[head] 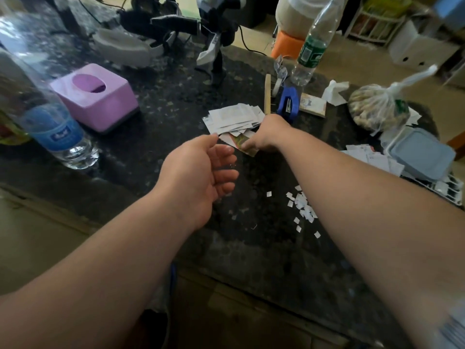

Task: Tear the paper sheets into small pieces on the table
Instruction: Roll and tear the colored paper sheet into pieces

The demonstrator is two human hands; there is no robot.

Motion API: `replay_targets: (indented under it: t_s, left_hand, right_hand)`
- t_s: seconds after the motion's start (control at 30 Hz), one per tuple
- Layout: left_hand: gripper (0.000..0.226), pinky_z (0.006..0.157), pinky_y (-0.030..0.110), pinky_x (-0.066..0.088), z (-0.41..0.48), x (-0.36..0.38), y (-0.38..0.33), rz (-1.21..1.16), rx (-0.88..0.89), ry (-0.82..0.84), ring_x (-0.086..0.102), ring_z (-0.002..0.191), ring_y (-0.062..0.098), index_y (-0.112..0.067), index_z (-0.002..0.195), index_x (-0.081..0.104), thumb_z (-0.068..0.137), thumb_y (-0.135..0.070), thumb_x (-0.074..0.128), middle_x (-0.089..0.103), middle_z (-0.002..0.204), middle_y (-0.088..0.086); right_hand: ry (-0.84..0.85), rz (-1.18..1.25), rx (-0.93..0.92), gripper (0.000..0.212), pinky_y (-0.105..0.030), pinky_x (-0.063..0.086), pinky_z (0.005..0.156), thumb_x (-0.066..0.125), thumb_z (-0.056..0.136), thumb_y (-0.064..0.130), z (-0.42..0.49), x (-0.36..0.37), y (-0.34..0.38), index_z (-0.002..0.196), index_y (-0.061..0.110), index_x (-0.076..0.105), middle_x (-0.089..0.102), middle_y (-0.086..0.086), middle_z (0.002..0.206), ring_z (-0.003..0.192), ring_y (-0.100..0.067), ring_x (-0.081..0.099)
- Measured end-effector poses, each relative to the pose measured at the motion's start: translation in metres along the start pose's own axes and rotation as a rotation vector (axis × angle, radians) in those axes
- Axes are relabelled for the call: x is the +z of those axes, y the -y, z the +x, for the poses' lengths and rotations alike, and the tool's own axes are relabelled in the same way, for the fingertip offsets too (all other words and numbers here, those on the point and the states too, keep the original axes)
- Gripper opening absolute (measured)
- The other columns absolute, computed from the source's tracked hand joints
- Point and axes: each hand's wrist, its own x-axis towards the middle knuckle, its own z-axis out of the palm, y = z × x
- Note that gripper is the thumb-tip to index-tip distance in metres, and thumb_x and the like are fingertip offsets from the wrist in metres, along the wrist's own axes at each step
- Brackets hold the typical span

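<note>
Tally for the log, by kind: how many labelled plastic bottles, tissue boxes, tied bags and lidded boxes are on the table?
Labelled plastic bottles: 2
Pink tissue box: 1
Tied plastic bag: 1
Blue lidded box: 1
Total: 5

a loose pile of paper sheets (232, 117) lies on the dark speckled table (251, 248), well back from its near edge. they are white with faint print, overlapping at odd angles, some with ragged edges. at the pile's near side a smaller sheet with green and yellow print (243, 144) sticks out, tilted, its far end pinched in the right hand (270, 133). nearer and to the right, well apart from the pile, small torn pieces (303, 206) lie flat on the table: tiny white, roughly square scraps, thick in the middle with a few strays around. more white sheets (370, 156) lie towards the table's right edge.
</note>
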Motion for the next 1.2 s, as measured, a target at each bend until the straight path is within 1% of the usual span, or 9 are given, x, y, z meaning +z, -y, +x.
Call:
replay_targets:
  t_s: [0.17, 0.37, 0.5, 0.63, 0.73, 0.87, 0.97, 1.07, 1.2]
  left_hand:
    - [0.034, 0.047, 0.024, 0.045, 0.005, -0.002, 0.0, 0.0, -0.003, -0.008, 0.055, 0.05, 0.013, -0.013, 0.079, 0.065, 0.102, -0.034, 0.052, 0.065, 0.074, 0.002]
    - [0.022, 0.049, 0.027, 0.043, 0.006, 0.002, 0.001, 0.064, 0.057, -0.013, 0.054, 0.053, 0.014, -0.013, 0.082, 0.065, 0.099, -0.027, 0.061, 0.066, 0.074, 0.001]
    - [0.007, 0.062, 0.032, 0.051, -0.003, 0.009, 0.006, 0.281, 0.24, -0.053, 0.066, 0.074, 0.013, -0.02, 0.092, 0.073, 0.09, -0.026, 0.076, 0.074, 0.087, 0.001]
    - [0.03, 0.08, 0.035, 0.055, -0.029, 0.029, 0.015, 0.405, 0.234, 0.196, 0.074, 0.09, 0.01, -0.029, 0.11, 0.07, 0.083, -0.024, 0.083, 0.078, 0.093, -0.008]
    - [0.033, 0.075, 0.037, 0.053, -0.048, 0.046, 0.029, 0.338, 0.197, 0.379, 0.075, 0.081, 0.015, -0.023, 0.111, 0.072, 0.081, -0.013, 0.081, 0.077, 0.082, -0.001]
    - [0.04, 0.068, 0.03, 0.057, -0.069, 0.06, 0.046, 0.281, 0.176, 0.489, 0.075, 0.078, 0.018, -0.015, 0.114, 0.069, 0.077, -0.004, 0.08, 0.077, 0.081, 0.006]
    - [0.042, 0.072, 0.033, 0.059, -0.078, 0.066, 0.06, 0.409, 0.229, 0.484, 0.076, 0.078, 0.019, -0.015, 0.115, 0.067, 0.078, -0.002, 0.081, 0.078, 0.082, 0.007]
    - [0.038, 0.083, 0.042, 0.06, -0.08, 0.066, 0.069, 0.666, 0.407, 0.436, 0.076, 0.083, 0.015, -0.027, 0.111, 0.066, 0.08, -0.013, 0.084, 0.079, 0.086, -0.002]
    - [0.038, 0.08, 0.036, 0.061, -0.086, 0.067, 0.08, 0.8, 0.707, 0.364, 0.073, 0.08, 0.009, -0.033, 0.11, 0.065, 0.082, -0.016, 0.084, 0.076, 0.087, -0.016]
  right_hand:
    - [0.089, 0.062, 0.031, 0.062, -0.038, 0.055, 0.095, 0.081, 0.085, 0.031, 0.001, -0.01, 0.003, 0.132, 0.001, 0.054, 0.061, -0.014, 0.122, 0.109, -0.029, 0.062]
    - [0.123, 0.493, 0.086, 0.019, -0.025, 0.054, 0.055, 0.073, 0.09, 0.012, -0.034, -0.019, -0.024, 0.108, 0.008, 0.068, 0.07, -0.014, 0.105, 0.084, -0.02, 0.069]
    - [0.082, 0.55, -0.05, 0.01, -0.025, 0.054, 0.056, 0.077, 0.088, 0.017, -0.121, -0.051, -0.057, 0.094, 0.009, 0.075, 0.078, -0.01, 0.087, 0.068, -0.02, 0.072]
    - [0.056, 0.742, -0.079, 0.022, -0.014, 0.041, 0.044, 0.066, 0.096, 0.023, -0.209, -0.072, -0.087, 0.086, 0.006, 0.076, 0.066, -0.002, 0.058, 0.048, -0.008, 0.054]
    - [0.012, 0.86, -0.057, 0.028, -0.015, 0.039, 0.045, 0.061, 0.099, 0.025, -0.247, -0.071, -0.113, 0.087, 0.005, 0.077, 0.066, -0.01, 0.063, 0.049, -0.008, 0.053]
    - [-0.046, 0.975, -0.004, 0.025, -0.016, 0.041, 0.047, 0.063, 0.098, 0.027, -0.266, -0.058, -0.142, 0.085, 0.013, 0.079, 0.069, -0.001, 0.066, 0.052, -0.006, 0.056]
    - [-0.178, 0.75, -0.019, 0.016, -0.015, 0.052, 0.056, 0.07, 0.094, 0.031, -0.273, -0.048, -0.157, 0.085, 0.022, 0.08, 0.075, 0.006, 0.077, 0.069, -0.004, 0.068]
    - [-0.334, 0.512, -0.042, 0.007, -0.006, 0.046, 0.056, 0.076, 0.089, 0.031, -0.275, -0.047, -0.167, 0.083, 0.031, 0.079, 0.072, 0.013, 0.074, 0.074, 0.003, 0.065]
    - [-0.244, 0.558, -0.034, 0.013, -0.014, 0.049, 0.05, 0.071, 0.094, 0.021, -0.276, -0.05, -0.173, 0.089, 0.032, 0.076, 0.074, 0.005, 0.071, 0.063, -0.007, 0.068]
